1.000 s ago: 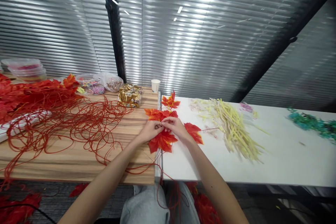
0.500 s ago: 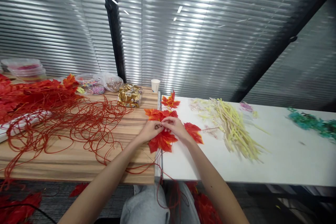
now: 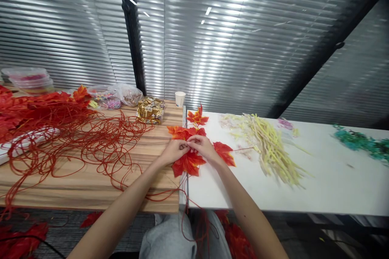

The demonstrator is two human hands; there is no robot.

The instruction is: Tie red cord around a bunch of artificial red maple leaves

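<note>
My left hand (image 3: 176,149) and my right hand (image 3: 201,145) meet over the seam between two tables, fingertips pinched close together. What lies between the fingers is too small and covered to make out. Around and under them are red-orange artificial maple leaves: a lower leaf (image 3: 188,166) beneath the fingers, an upper leaf (image 3: 182,132) just beyond, and a right leaf (image 3: 224,153) beside my right wrist. Farther back lies another leaf (image 3: 198,116). A thin red cord (image 3: 164,199) runs near the lower leaf and hangs over the table edge toward my lap.
Tangled red cord (image 3: 91,141) and a heap of red leaves (image 3: 39,107) cover the wooden table's left. Behind are plastic tubs (image 3: 30,81), a gold packet (image 3: 150,110) and a paper cup (image 3: 180,99). Yellow strips (image 3: 270,149) and green foliage (image 3: 361,141) lie on the white table.
Almost nothing differs. Both hands stay pinched together in the same place, and the leaves have barely shifted.
</note>
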